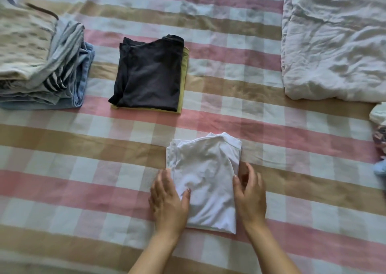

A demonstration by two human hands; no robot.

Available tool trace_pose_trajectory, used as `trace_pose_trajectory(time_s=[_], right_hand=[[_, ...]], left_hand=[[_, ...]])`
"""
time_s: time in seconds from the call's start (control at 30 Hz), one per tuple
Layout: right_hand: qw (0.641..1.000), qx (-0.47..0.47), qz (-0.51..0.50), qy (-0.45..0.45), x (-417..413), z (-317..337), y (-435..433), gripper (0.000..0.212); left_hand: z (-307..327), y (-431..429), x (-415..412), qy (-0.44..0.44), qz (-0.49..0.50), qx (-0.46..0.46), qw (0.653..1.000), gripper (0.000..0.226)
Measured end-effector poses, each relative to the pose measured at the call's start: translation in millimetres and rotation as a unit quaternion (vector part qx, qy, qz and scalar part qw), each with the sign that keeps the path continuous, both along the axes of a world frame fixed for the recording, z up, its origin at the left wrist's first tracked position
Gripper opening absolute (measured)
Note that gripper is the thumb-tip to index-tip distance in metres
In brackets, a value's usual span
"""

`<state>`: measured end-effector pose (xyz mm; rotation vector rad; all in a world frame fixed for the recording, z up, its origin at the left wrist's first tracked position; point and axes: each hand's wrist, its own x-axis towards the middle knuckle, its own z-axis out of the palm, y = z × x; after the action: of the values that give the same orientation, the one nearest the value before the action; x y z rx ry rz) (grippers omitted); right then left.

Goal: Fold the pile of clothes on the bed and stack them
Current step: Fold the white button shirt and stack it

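Observation:
A folded white shirt lies on the checked bedsheet in front of me. My left hand lies at its left edge, thumb on top of the cloth and fingers along the side. My right hand is at the right edge, fingers curved around the side and thumb on top. Farther back sits a folded black shirt on top of a folded olive-yellow garment. At the far left stands a taller stack of folded clothes in beige, grey, striped and blue.
A crumpled white duvet covers the back right of the bed. A few unfolded garments poke in at the right edge. Open sheet lies between the white shirt and the black stack.

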<state>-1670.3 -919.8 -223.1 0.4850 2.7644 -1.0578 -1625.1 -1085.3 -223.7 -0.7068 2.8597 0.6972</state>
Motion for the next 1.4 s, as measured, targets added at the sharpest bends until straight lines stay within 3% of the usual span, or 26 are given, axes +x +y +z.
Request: trace_pose_trajectory(time_s=[0.1, 0.23, 0.37, 0.43, 0.6, 0.83, 1.0, 1.1, 1.3, 1.4], right_hand=[[0.994, -0.060, -0.046, -0.078, 14, -1, -10, 0.039], [0.975, -0.160, -0.107, -0.108, -2, -4, -23, 0.022], [0.959, -0.219, -0.147, -0.101, -4, 5, -32, 0.012], [0.963, -0.219, -0.139, -0.072, 0, 14, -35, 0.009], [0.958, -0.269, -0.094, -0.016, -24, 51, -59, 0.004], [0.942, -0.335, -0.006, 0.016, -152, 77, -135, 0.007], [0.935, -0.352, 0.033, 0.023, -247, 57, -184, 0.017], [0.934, -0.355, 0.040, -0.020, -280, 33, -198, 0.024], [0.937, -0.325, -0.017, -0.126, -280, 0, -193, 0.038], [0.940, -0.310, 0.003, -0.141, -256, -1, -184, 0.029]], left_hand=[[-2, -9, -18, -0.023, 0.120, 0.089, 0.988, 0.080], [-4, -12, -38, -0.024, 0.179, 0.222, 0.958, 0.045], [3, -16, -43, -0.037, 0.155, 0.274, 0.948, 0.020], [12, -18, -41, -0.005, 0.138, 0.281, 0.950, 0.017], [50, -45, -53, 0.101, 0.116, 0.246, 0.957, 0.032], [78, -134, -171, 0.193, 0.077, 0.245, 0.947, 0.005], [59, -189, -269, 0.193, 0.062, 0.277, 0.939, 0.019], [36, -208, -302, 0.166, 0.085, 0.298, 0.936, 0.025], [4, -210, -309, 0.100, 0.127, 0.269, 0.949, 0.041], [9, -216, -292, 0.087, 0.090, 0.222, 0.967, 0.064]])
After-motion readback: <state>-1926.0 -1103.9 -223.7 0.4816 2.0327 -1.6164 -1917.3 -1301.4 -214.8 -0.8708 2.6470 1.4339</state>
